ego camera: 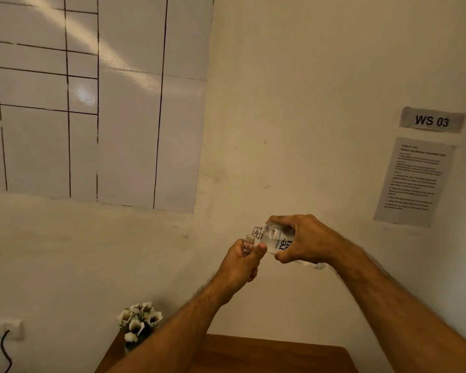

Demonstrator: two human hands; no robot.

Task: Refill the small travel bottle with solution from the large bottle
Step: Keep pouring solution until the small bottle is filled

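My right hand point(304, 239) grips the large clear bottle point(276, 236), which has a white label with dark letters. It is tipped on its side with its open threaded neck pointing left. My left hand point(240, 265) holds the small clear travel bottle point(247, 244) upright in a fist, only its open neck and shoulder showing above the fingers. The large bottle's mouth sits just above and beside the small bottle's mouth. Both hands are raised in front of the wall, well above the table. No caps are in view.
A brown wooden table point(267, 354) lies at the bottom of the frame. A small bunch of white flowers point(139, 323) stands at its left corner. On the wall are a ruled whiteboard sheet point(92, 98), a "WS 03" label point(431, 120) and a printed instruction sheet point(414, 181).
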